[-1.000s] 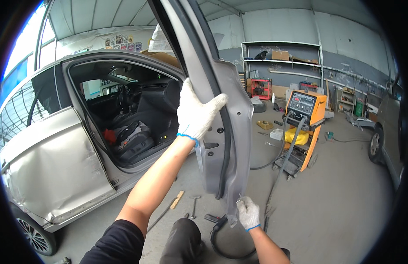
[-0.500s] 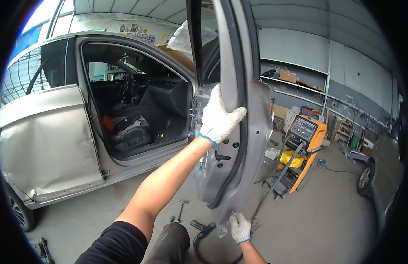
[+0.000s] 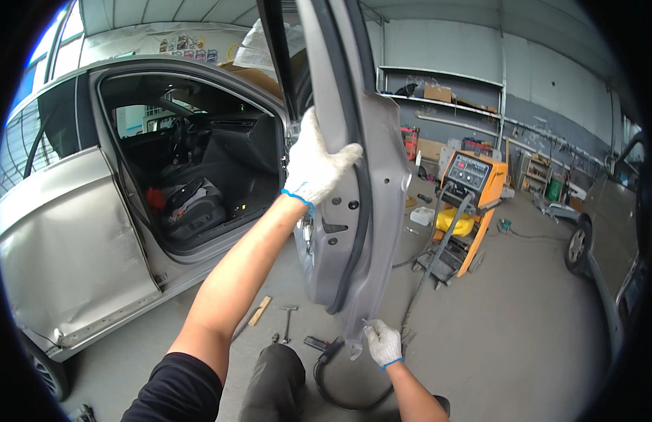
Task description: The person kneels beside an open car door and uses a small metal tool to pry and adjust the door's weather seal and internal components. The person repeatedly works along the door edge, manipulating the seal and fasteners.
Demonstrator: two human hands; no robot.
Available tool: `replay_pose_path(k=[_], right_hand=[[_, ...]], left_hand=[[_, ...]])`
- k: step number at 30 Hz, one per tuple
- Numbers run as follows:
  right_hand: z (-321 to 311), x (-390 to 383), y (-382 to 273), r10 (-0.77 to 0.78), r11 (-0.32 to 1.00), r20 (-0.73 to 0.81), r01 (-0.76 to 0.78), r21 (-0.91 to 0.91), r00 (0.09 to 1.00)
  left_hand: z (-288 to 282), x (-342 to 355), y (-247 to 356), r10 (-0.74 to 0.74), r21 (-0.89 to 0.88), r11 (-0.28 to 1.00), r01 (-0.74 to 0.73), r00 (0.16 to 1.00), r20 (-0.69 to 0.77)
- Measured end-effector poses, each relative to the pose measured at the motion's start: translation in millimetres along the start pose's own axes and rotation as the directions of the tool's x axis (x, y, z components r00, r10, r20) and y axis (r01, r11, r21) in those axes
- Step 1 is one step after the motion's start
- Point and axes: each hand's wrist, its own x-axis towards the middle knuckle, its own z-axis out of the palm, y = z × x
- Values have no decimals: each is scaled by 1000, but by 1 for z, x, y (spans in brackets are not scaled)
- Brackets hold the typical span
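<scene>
My left hand (image 3: 315, 162), in a white knit glove with blue cuff, grips the edge of a detached-looking or open grey car door (image 3: 378, 204) along its black rubber seal (image 3: 355, 243). My right hand (image 3: 382, 341), similarly gloved, is pinched at the door's bottom tip, on something thin and pale, too small to make out. Behind the door is a silver sedan (image 3: 59, 232) with an open front doorway, dark interior and dented rear door. A hammer-like tool (image 3: 287, 323), a wooden block (image 3: 260, 311) and a black-handled torch (image 3: 317, 343) lie on the floor below.
An orange wheeled machine (image 3: 480, 176) with hoses and a yellow item (image 3: 452, 222) stands right of the door. Another car (image 3: 607, 253) is at far right. Metal shelving (image 3: 438, 100) with boxes lines the back wall. My bent knee (image 3: 273, 373) is below.
The view shifted right and up, then back somewhat, moving door and car in the picture. Both hands keep their places on the door.
</scene>
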Motion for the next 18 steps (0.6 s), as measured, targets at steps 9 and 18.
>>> replay_pose_path(k=[9,18], right_hand=[[-1,1,2,-78,997,-15,78,-1,997],[-4,4,-3,-8,995,26,6,103,1000]], left_hand=[[14,-8,-8,28,116,993,-12,990,-135],[37,-55,0,505,644,680,-350,860,-66]])
